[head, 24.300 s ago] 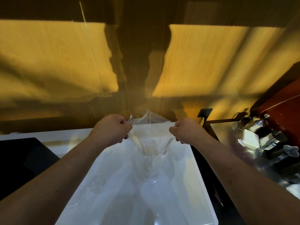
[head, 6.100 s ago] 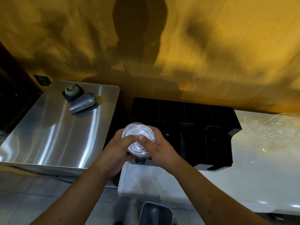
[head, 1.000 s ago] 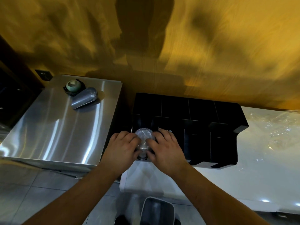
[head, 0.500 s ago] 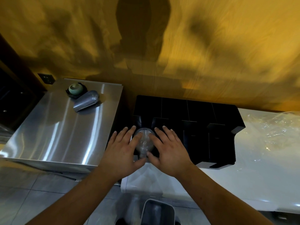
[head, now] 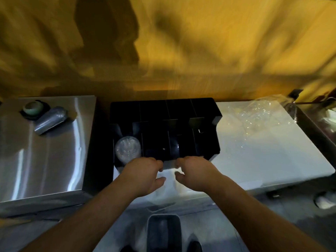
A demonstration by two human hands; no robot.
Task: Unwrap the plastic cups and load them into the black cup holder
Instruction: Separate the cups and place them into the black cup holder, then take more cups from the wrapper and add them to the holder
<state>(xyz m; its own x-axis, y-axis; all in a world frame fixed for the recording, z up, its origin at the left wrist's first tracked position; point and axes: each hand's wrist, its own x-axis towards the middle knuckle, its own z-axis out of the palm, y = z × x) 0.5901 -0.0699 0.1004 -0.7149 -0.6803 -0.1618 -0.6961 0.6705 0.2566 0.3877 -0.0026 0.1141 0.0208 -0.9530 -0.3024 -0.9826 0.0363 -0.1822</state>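
The black cup holder (head: 181,110) stands on the left end of a white counter (head: 263,160), against the wall. A stack of clear plastic cups (head: 127,149) lies in its leftmost slot, round end facing me. The other slots look dark and empty. My left hand (head: 145,174) and my right hand (head: 195,172) hover side by side just in front of the holder's front edge, fingers loosely curled, holding nothing. The crumpled clear plastic wrap (head: 258,115) lies at the back of the counter, to the right of the holder.
A steel-topped unit (head: 45,151) stands to the left, carrying a green round object on a black base (head: 33,108) and a grey scoop-shaped piece (head: 51,120). A grey bin (head: 163,231) sits on the floor below me. Another steel surface (head: 318,117) adjoins at the far right.
Both hands have let go of the cup stack, now seated in the leftmost slot, and drawn back toward me and to the right. My view has swung right.
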